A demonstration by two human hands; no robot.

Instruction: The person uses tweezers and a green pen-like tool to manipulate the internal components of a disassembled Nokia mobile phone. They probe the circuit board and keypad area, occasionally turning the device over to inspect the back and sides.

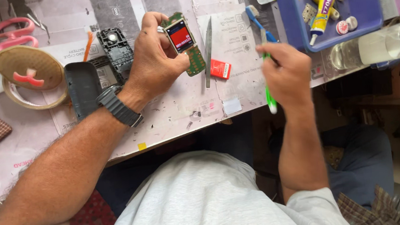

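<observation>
- A pair of pink-handled scissors [6, 35] lies at the far left of the worktop [176, 114], about ten o'clock from the left hand.
- Just below them sits a tan roll of tape [29, 76] with a pink scrap on top.
- A dark, curved phone back cover [83, 88] lies at eight o'clock from the left hand, beside the wrist with its dark watch [118, 107].
- A black phone frame [116, 47] rests at nine o'clock from the left hand, close by.
- The left hand [155, 63] has its fingers [154, 21] closed around a bare phone circuit board [185, 44], lifted over the middle of the worktop: a green board with a small lit screen showing red, and a keypad area of gold contacts below it.
- A slim grey metal tool [208, 50] lies at three o'clock from the board, nearly upright in the view.
- A small red rectangular package [220, 69] with a pale label lies at four o'clock from the board.
- A blue-handled brush [259, 24] lies at twelve o'clock from the right hand.
- The right hand [287, 72] has its fingers wrapped around a green-handled tool [271, 99], blurred, whose lower end pokes out at six o'clock.
- A blue tray [293, 29] at one o'clock holds a white-and-yellow glue tube [322, 5].
- A clear plastic bottle [375, 46] lies at three o'clock from the right hand.
</observation>
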